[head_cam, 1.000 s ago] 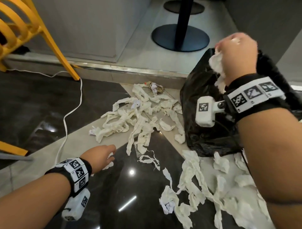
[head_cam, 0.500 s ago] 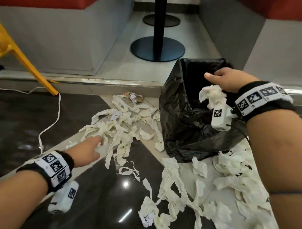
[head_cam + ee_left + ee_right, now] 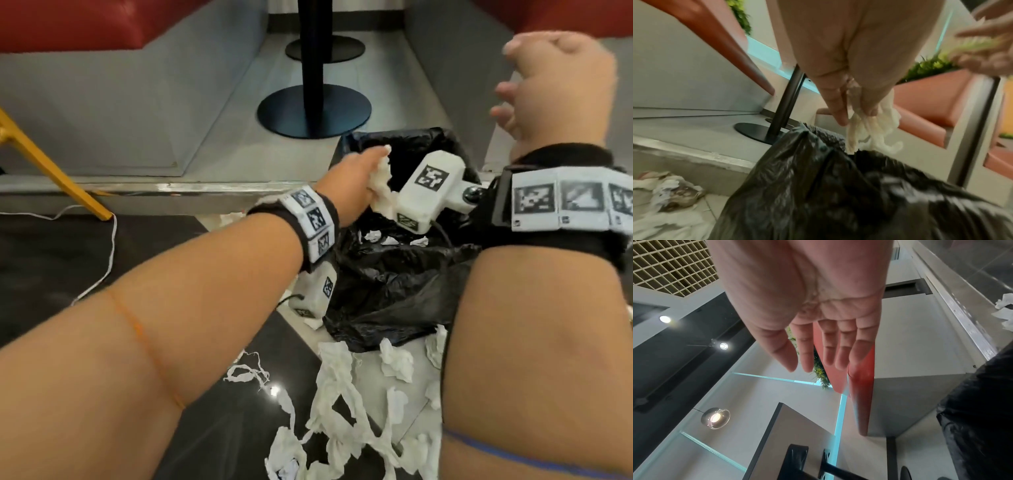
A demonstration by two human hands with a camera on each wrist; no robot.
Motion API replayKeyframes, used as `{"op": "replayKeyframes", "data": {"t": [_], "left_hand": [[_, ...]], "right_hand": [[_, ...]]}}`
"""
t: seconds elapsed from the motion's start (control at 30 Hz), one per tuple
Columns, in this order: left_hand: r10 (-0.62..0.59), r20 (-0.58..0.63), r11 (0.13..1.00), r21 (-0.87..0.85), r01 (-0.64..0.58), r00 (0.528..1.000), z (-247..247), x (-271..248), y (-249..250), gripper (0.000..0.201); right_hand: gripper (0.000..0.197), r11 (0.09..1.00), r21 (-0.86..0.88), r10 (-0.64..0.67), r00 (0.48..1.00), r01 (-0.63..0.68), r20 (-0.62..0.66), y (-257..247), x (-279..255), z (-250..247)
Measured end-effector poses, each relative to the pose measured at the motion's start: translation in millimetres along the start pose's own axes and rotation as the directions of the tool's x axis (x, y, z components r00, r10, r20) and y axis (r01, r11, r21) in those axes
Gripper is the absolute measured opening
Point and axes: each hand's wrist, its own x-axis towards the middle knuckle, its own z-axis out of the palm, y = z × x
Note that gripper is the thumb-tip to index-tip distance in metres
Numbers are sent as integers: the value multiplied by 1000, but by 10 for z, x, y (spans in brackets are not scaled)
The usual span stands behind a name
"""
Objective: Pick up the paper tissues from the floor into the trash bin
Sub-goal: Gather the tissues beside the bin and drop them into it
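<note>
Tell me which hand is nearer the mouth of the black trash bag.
Left. The left hand holds a tissue right over the black trash bag mouth; the right hand is raised above it, empty.

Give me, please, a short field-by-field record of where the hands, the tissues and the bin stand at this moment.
left hand: pinches a tissue wad just above the bin's mouth
right hand: raised, fingers straight, holds nothing
trash bin: black-bag lined, a few tissue scraps inside
floor tissues: many strips lie in front of the bin
task state: unfinished
</note>
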Motion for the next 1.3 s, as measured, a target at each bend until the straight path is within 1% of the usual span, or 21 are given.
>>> {"op": "replayKeyframes", "data": {"t": [0.07,0.13,0.23,0.3,0.37,0.43,0.5,0.57,0.63,0.7,0.73,0.8,0.83,0.93,1.0,1.07,1.1,1.13,1.17,1.23,1.3], "left_hand": [[-23,135,996,83,12,991,128,77,40,77],[-70,218,992,117,45,974,166,118,-11,86],[-84,169,988,142,61,982,40,89,-151,84],[-73,122,983,176,51,990,-148,-20,-296,75],[-78,166,954,300,25,983,-383,-192,-517,57],[-152,267,888,459,13,952,-625,-402,-807,42],[-283,350,812,582,29,893,-808,-644,-1109,34],[-376,398,765,643,37,837,-886,-909,-1408,30],[-417,427,763,644,54,802,-819,-1183,-1738,28],[-400,456,798,600,57,795,-628,-1459,-2043,26],[-370,466,820,571,46,804,-488,-1595,-2186,27],[-314,452,843,537,26,835,-120,-1828,-2396,35],[-311,455,848,529,27,835,79,-1923,-2444,45],[-329,534,872,489,33,778,685,-2110,-2569,78],[-348,591,883,467,43,728,1034,-2212,-2592,87],[-366,612,890,451,72,701,1282,-2314,-2604,78],[-344,609,897,438,59,715,1358,-2349,-2620,67],[-293,598,908,418,21,746,1400,-2362,-2631,53],[-230,591,916,400,-33,773,1420,-2357,-2653,40],[-133,587,948,310,-70,799,1384,-2328,-2681,29],[-128,577,976,219,-2,806,1311,-2314,-2732,32]], "right_hand": [[9,1000,-9,-11,1000,10,-15,-16,-2,-37],[9,1000,-17,-12,999,11,-51,-1,24,-77],[9,1000,16,-3,1000,3,-29,53,43,-38],[10,999,43,-1,999,-1,45,90,-11,79],[12,999,40,-11,987,4,159,123,-134,269],[12,1000,3,2,957,-2,289,170,-279,519],[12,999,-37,32,909,-19,416,227,-437,790],[11,998,-67,50,858,-19,511,305,-606,1075],[9,997,-83,50,813,-2,581,392,-803,1359],[8,993,-117,58,750,26,659,510,-1037,1635],[7,988,-148,69,706,51,704,590,-1174,1758],[5,958,-243,103,603,156,791,815,-1436,1896],[5,927,-298,134,544,226,829,969,-1557,1904],[9,801,-466,320,390,375,863,1481,-1902,1777],[14,721,-553,450,325,418,832,1720,-2059,1611],[18,640,-605,527,303,473,794,1856,-2160,1448],[20,608,-617,545,302,500,782,1906,-2205,1377],[22,582,-619,561,291,527,775,1955,-2257,1315],[25,563,-606,575,260,562,776,1997,-2317,1260],[28,532,-542,610,149,651,778,2093,-2483,1152],[40,525,-466,640,31,712,768,2181,-2702,1033]]}}
